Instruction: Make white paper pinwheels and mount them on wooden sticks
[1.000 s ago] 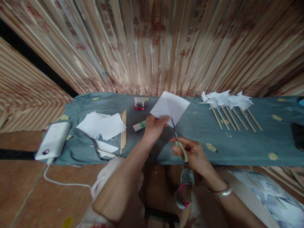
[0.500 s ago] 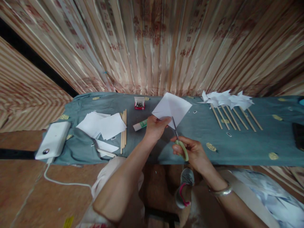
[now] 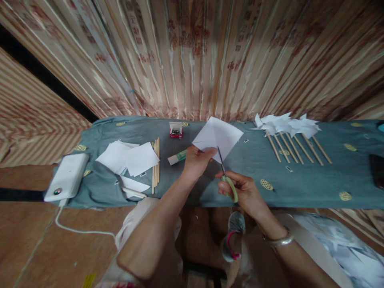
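Between thumb and fingers, my left hand (image 3: 196, 161) pinches a square sheet of white paper (image 3: 222, 134) by its near side. Crease lines cross the sheet, and a slit shows near its left corner. My right hand (image 3: 240, 188) is closed around the green handles of a pair of scissors (image 3: 229, 187). The blades lie at the sheet's near corner, pointing toward its middle, close to my left fingertips. Under my left wrist lies a green and white box (image 3: 177, 157), partly hidden by the hand.
Left are stacked white papers (image 3: 141, 158), wooden sticks (image 3: 156, 168) and a white power bank (image 3: 67, 176) with a cable. A small red box (image 3: 176, 131) of metal pins stands behind. Several paper pinwheels (image 3: 286, 125) on sticks lie right, and a dark object (image 3: 377, 170) sits at the right edge.
Almost nothing differs. The paper, scissors and both hands keep nearly the same places, with only a very slight shift of the view.
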`<action>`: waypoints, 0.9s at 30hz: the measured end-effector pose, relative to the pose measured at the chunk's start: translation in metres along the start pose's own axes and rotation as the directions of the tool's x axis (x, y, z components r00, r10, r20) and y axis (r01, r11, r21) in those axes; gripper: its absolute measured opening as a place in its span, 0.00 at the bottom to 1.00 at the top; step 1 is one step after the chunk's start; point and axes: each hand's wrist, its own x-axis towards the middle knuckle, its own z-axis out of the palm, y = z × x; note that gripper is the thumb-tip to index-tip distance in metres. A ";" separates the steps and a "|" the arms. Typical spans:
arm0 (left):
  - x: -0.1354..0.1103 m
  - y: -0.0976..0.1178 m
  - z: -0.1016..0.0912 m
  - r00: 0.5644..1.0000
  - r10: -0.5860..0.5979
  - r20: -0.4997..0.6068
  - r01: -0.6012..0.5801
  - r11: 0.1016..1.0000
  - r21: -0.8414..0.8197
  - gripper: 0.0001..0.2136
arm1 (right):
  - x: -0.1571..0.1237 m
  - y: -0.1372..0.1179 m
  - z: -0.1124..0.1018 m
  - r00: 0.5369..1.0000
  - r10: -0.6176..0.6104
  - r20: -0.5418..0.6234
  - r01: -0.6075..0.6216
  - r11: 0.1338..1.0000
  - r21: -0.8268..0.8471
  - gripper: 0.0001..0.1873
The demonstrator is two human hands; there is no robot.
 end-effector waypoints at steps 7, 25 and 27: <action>0.000 0.000 -0.001 1.000 0.006 0.002 -0.006 1.000 0.008 0.06 | 0.000 -0.001 0.001 1.000 0.027 -0.010 -0.027 0.999 0.022 0.23; -0.002 0.001 0.001 1.000 -0.007 0.011 0.007 1.000 0.003 0.06 | 0.000 -0.001 0.000 1.000 0.026 -0.013 -0.026 0.999 0.030 0.22; -0.002 0.000 0.001 1.000 -0.006 0.012 0.006 1.000 0.007 0.06 | 0.000 -0.001 0.000 0.999 0.035 -0.013 -0.034 0.999 0.040 0.22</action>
